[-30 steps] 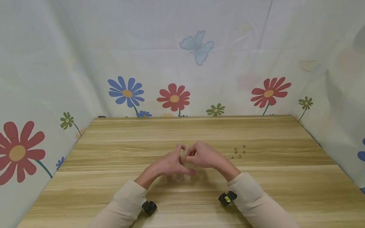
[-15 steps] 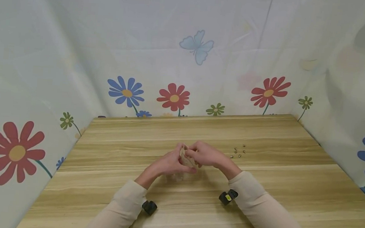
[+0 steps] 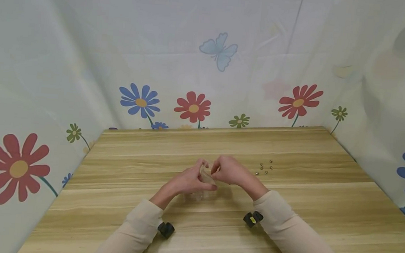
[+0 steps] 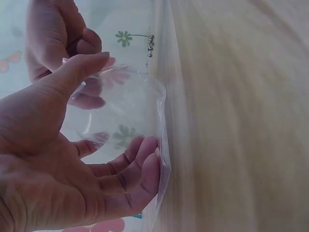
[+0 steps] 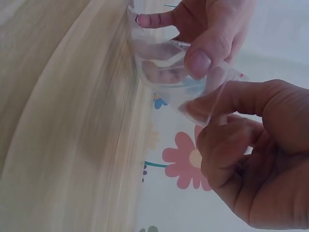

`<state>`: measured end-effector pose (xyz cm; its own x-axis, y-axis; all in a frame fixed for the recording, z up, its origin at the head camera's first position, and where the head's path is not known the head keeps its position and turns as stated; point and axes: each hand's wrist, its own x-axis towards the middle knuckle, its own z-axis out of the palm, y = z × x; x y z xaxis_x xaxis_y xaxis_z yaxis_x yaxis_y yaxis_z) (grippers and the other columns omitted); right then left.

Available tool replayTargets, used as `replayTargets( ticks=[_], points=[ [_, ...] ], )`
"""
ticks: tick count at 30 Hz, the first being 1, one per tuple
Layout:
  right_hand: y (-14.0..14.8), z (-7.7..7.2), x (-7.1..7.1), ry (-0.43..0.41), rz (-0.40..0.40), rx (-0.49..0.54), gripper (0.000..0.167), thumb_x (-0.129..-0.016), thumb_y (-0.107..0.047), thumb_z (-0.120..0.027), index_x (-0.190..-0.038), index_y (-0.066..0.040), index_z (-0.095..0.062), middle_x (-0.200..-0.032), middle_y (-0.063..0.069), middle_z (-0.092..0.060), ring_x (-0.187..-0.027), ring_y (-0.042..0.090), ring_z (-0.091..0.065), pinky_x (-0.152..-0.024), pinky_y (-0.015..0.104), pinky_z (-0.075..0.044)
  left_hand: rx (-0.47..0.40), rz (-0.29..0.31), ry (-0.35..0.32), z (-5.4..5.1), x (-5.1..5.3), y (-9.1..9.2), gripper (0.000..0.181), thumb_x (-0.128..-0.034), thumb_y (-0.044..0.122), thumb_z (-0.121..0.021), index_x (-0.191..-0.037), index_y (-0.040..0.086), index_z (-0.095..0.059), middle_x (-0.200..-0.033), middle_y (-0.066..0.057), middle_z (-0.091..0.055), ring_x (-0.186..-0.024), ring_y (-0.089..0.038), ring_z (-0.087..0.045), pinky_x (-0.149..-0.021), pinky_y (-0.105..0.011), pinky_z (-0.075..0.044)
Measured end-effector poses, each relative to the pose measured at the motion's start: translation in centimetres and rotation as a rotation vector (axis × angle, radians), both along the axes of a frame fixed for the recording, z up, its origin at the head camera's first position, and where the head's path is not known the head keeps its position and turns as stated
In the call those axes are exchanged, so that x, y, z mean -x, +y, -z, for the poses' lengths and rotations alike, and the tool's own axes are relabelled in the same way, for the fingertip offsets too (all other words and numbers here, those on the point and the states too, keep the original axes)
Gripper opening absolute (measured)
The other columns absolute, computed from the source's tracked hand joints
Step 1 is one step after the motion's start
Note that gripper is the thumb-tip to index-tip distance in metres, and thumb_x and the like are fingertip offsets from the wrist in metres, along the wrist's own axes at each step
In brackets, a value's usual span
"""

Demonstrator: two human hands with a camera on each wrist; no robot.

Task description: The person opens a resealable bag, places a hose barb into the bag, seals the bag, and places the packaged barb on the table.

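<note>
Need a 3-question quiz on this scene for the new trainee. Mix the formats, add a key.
1. What do the left hand and right hand hold between them?
A) a glass jar
B) a clear plastic bag
C) a towel

2. True or false: the small metallic pieces lie on the table, nearer the right hand than the left.

3. Fill in: the black device showing a yellow mark is at the ____ wrist.

Key: 1. B; 2. True; 3. right
</note>
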<state>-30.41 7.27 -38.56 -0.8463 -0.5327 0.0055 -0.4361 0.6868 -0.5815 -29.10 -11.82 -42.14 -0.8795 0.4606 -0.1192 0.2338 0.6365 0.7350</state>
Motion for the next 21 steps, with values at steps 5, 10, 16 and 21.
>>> replayTargets(
  ticks=[5,10,16,21],
  points=[
    [0.19,-0.07,0.03,0.035,-0.004,-0.043,0.012,-0.078,0.003,-0.068,-0.080,-0.002,-0.078,-0.072,0.004,-0.070,-0.052,0.007,-0.048,-0.054,0.022,-0.044,0.044,-0.024,0.014,0.03,-0.01,0.15,0.083,-0.0836,0.049,-0.078,-0.143,0.011,-0.034,-0.087,-0.004,-0.063,-0.070,-0.018,-0.058,-0.063,-0.032,-0.045],
    [0.19,-0.01,0.33,0.036,-0.017,-0.057,0.014,-0.081,0.000,-0.071,-0.092,0.002,-0.078,-0.091,0.012,-0.074,-0.061,0.009,-0.057,-0.060,0.024,-0.049,0.047,-0.024,0.034,0.01,0.04,0.17,0.074,-0.0846,0.048,-0.077,-0.137,0.014,-0.038,-0.087,-0.006,-0.062,-0.072,-0.019,-0.057,-0.063,-0.033,-0.045],
    [0.18,0.09,0.39,0.027,-0.037,-0.051,0.020,-0.081,0.002,-0.068,-0.100,0.004,-0.077,-0.089,0.010,-0.073,-0.055,0.007,-0.051,-0.054,0.022,-0.044,0.038,-0.008,0.026,0.00,0.07,0.03,0.078,-0.0844,0.049,-0.077,-0.141,0.015,-0.037,-0.086,-0.006,-0.062,-0.069,-0.018,-0.057,-0.061,-0.033,-0.045],
    [0.13,0.26,0.43,0.054,-0.071,-0.045,0.016,-0.079,0.006,-0.062,-0.082,-0.002,-0.075,-0.053,-0.007,-0.040,-0.046,0.004,-0.028,-0.047,0.020,-0.026,0.004,0.005,-0.027,-0.04,0.25,-0.14,0.094,-0.0811,0.053,-0.080,-0.153,0.018,-0.029,-0.083,-0.007,-0.062,-0.064,-0.018,-0.055,-0.057,-0.033,-0.045]
  ],
)
